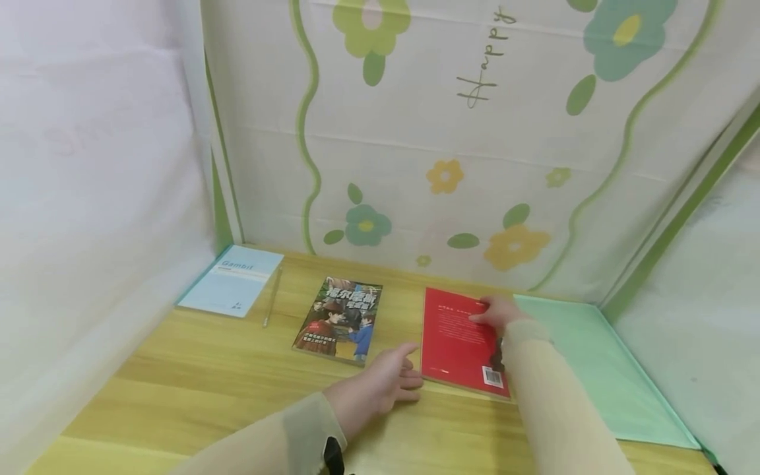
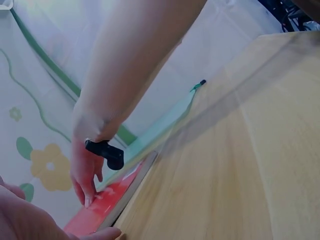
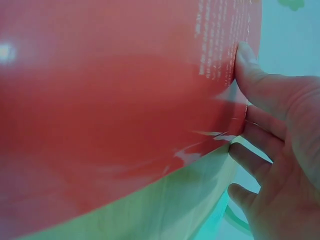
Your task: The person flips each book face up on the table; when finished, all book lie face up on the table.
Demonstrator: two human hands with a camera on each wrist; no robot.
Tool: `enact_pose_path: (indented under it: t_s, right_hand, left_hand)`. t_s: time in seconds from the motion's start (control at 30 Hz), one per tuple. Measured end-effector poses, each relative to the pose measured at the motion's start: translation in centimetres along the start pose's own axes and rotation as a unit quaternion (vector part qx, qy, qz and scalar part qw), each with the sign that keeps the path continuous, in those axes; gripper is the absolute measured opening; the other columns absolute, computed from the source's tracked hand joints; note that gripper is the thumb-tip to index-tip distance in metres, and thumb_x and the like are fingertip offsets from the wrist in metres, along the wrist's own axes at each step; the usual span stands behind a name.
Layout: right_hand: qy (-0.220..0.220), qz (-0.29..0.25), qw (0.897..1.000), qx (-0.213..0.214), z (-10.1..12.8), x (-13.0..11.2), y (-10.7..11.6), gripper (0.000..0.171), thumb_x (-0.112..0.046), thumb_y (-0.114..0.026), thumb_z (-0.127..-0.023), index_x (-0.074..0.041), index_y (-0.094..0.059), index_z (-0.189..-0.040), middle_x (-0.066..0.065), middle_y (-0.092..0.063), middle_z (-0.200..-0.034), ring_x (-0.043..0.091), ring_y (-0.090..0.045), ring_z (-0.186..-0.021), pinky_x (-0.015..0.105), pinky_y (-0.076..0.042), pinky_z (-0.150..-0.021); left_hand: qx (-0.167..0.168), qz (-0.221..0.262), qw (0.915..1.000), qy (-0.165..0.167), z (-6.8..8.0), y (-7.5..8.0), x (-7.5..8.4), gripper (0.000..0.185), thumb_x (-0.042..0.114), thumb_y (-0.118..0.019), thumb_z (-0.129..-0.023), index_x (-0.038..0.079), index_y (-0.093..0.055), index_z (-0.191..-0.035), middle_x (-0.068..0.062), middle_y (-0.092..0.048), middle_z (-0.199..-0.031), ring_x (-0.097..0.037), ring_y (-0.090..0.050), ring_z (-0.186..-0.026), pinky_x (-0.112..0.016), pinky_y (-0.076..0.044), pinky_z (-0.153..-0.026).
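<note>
A red book (image 1: 454,336) lies on the table with its barcode at the lower right corner. My right hand (image 1: 499,313) holds the book's upper right edge. In the right wrist view, that hand's thumb (image 3: 252,75) presses on the red cover while the fingers meet the edge, partly hidden behind it. Left of the book, my left hand (image 1: 382,382) is low over the table, fingers extended and thumb raised, holding nothing. The left wrist view shows the left hand (image 2: 25,217) near the red book (image 2: 107,202).
An illustrated comic-style book (image 1: 341,320) lies left of the red one. Farther left are a pencil (image 1: 272,297) and a light blue notebook (image 1: 234,280). A mint-green folder or sheet (image 1: 605,369) lies at the right. Patterned curtains (image 1: 415,145) enclose the wooden table (image 1: 178,382).
</note>
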State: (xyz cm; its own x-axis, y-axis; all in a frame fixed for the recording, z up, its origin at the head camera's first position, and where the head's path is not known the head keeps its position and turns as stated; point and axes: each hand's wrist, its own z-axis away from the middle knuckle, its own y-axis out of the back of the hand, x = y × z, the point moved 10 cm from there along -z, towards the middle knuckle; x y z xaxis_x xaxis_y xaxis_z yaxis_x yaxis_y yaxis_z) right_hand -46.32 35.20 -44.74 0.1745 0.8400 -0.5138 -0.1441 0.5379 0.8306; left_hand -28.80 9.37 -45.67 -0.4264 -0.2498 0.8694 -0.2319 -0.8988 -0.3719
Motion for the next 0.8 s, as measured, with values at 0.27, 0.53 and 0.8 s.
enact_pose_path:
  t_s: [0.27,0.53,0.8]
  right_hand:
    - [-0.032,-0.020,0.999,-0.010,-0.8,0.8,-0.1,0.079,-0.030,-0.083,-0.079,-0.001,-0.047,-0.143,0.021,-0.058,-0.127,0.035,-0.056,-0.108,0.058,-0.048,-0.093]
    - [-0.039,-0.035,0.999,-0.013,-0.8,1.3,-0.3,0.077,-0.029,-0.083,-0.080,-0.001,-0.047,-0.143,0.022,-0.057,-0.128,0.036,-0.056,-0.108,0.057,-0.048,-0.092]
    - [-0.018,0.004,1.000,-0.003,0.1,0.2,0.1,0.074,-0.030,-0.081,-0.082,0.001,-0.049,-0.141,0.022,-0.058,-0.127,0.036,-0.054,-0.111,0.058,-0.043,-0.099]
  left_hand:
    - [-0.005,0.000,1.0000,-0.006,-1.2,0.2,-0.4,0.053,0.014,-0.054,-0.098,-0.023,-0.037,-0.132,-0.038,-0.051,-0.122,-0.049,-0.056,-0.113,-0.055,-0.052,-0.091]
    - [0.011,-0.063,0.9978,-0.014,-2.0,0.0,-0.5,0.046,0.005,-0.056,-0.094,-0.021,-0.042,-0.130,-0.026,-0.063,-0.108,-0.040,-0.066,-0.099,-0.048,-0.059,-0.079]
    - [0.026,-0.069,0.9958,-0.055,-2.4,-0.3,0.2,0.040,0.006,-0.052,-0.094,-0.008,-0.048,-0.131,-0.023,-0.064,-0.099,-0.036,-0.069,-0.083,-0.044,-0.060,-0.067]
